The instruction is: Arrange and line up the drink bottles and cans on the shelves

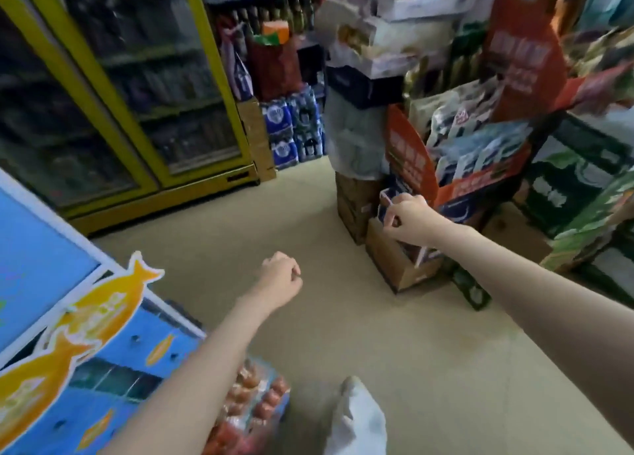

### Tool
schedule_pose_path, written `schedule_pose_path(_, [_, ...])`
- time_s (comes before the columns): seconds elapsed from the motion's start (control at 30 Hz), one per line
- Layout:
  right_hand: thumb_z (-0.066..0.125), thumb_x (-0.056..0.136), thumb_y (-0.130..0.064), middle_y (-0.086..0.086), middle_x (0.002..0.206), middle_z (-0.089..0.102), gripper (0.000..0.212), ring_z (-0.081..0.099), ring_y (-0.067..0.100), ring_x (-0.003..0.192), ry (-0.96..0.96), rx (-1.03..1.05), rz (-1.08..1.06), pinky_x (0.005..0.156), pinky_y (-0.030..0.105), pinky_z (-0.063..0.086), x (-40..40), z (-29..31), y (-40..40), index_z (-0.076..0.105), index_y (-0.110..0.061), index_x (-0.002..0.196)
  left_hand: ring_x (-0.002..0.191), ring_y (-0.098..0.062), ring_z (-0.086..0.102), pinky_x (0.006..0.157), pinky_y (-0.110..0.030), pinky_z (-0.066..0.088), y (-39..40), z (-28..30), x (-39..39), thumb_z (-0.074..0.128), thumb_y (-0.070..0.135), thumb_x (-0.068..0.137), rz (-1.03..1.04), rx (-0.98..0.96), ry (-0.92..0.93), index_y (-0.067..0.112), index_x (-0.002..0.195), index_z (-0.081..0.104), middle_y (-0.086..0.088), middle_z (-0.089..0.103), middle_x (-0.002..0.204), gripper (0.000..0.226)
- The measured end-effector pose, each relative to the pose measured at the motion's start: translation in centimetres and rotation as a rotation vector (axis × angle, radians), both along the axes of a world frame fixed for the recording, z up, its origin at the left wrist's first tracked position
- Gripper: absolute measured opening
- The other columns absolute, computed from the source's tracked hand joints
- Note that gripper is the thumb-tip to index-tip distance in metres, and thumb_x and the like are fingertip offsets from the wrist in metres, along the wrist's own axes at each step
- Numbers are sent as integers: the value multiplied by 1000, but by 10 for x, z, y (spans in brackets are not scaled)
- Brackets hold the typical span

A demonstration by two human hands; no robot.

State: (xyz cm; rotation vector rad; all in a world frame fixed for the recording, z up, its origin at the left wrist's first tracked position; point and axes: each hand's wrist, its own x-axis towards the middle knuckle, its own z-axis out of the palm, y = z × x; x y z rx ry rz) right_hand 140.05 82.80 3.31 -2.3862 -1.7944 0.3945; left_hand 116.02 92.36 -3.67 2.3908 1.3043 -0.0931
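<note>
Cardboard box [394, 266] on the floor at right holds dark-blue packs; the right hand [408, 221] reaches over it, fingers curled on a pack's [389, 202] top edge. The left hand [281, 279] hangs over bare floor [308, 214], fingers clenched, holding nothing. Bottles sit far off in the cooler [137, 77] and on back shelves. Risk, I judge: pulling the pack up could snag the box or the orange display [411, 156] crowding it closely. Open room lies left, toward the cooler; red cans [254, 406] sit near the feet.
</note>
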Motion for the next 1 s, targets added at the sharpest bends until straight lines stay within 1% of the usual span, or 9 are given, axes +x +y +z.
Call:
schedule_pose_path(0.1, [53, 91, -26, 9, 119, 51, 24, 44, 27, 115, -20, 0, 92, 97, 34, 33, 33, 0, 92, 66, -12, 105, 111, -30, 52, 99, -27, 34, 76, -1, 39, 53, 14, 86, 130, -28, -31, 10, 98, 67, -13, 56, 119, 19])
schedule_pose_path(0.23, [49, 94, -21, 12, 128, 49, 27, 38, 28, 123, -21, 6, 180, 102, 36, 29, 54, 12, 214, 64, -8, 112, 121, -30, 42, 108, -36, 28, 155, 14, 71, 52, 17, 90, 222, -6, -38, 10, 101, 65, -11, 50, 122, 18])
schedule_pose_path(0.33, [52, 91, -25, 12, 128, 51, 24, 38, 29, 126, 47, -12, 294, 106, 39, 31, 63, 5, 316, 65, -11, 106, 125, -30, 37, 110, -43, 26, 222, 19, 67, 52, 20, 91, 363, 16, -14, 13, 104, 62, -8, 46, 128, 18])
schedule_pose_path(0.43, [56, 88, -24, 14, 120, 54, 20, 44, 31, 119, 90, 20, 454, 98, 36, 35, 52, -5, 423, 66, -10, 98, 134, -33, 30, 114, -44, 19, 278, 20, 46, 50, 20, 92, 591, 24, -7, 14, 105, 63, -12, 43, 137, 19])
schedule_pose_path(0.53, [54, 87, -19, 18, 107, 58, 12, 46, 31, 113, 95, 12, 685, 90, 32, 33, 15, -3, 506, 63, -11, 85, 139, -33, 20, 115, -43, 17, 310, 24, 16, 49, 19, 92, 849, 9, 11, 15, 109, 63, -15, 32, 147, 21])
schedule_pose_path(0.7, [54, 86, -24, 15, 111, 54, 8, 45, 36, 114, 127, -22, 1030, 96, 35, 38, -75, 4, 607, 57, -18, 82, 116, -32, 46, 97, -35, 39, 331, 42, -36, 52, 15, 86, 1264, 193, -2, 13, 99, 67, -9, 52, 121, 20])
schedule_pose_path(0.87, [52, 91, -23, 15, 129, 47, 26, 41, 33, 122, 80, 49, 1315, 99, 30, 31, -192, 24, 672, 64, -7, 108, 106, -36, 50, 91, -42, 42, 352, 69, -86, 55, 8, 82, 1526, 401, 43, 8, 91, 69, -11, 56, 114, 17])
schedule_pose_path(0.93, [54, 90, -25, 15, 129, 48, 26, 40, 32, 123, 99, 93, 1422, 99, 29, 30, -235, 29, 693, 64, -7, 106, 102, -39, 52, 89, -44, 43, 368, 76, -111, 56, 7, 80, 1593, 478, 47, 5, 87, 70, -15, 59, 110, 15])
schedule_pose_path(1.0, [54, 89, -25, 15, 123, 52, 26, 40, 31, 124, 143, 104, 1520, 98, 28, 29, -271, 37, 716, 65, -6, 103, 98, -41, 54, 85, -45, 46, 385, 90, -128, 52, 15, 80, 1680, 523, 66, 6, 85, 70, -17, 60, 106, 21])
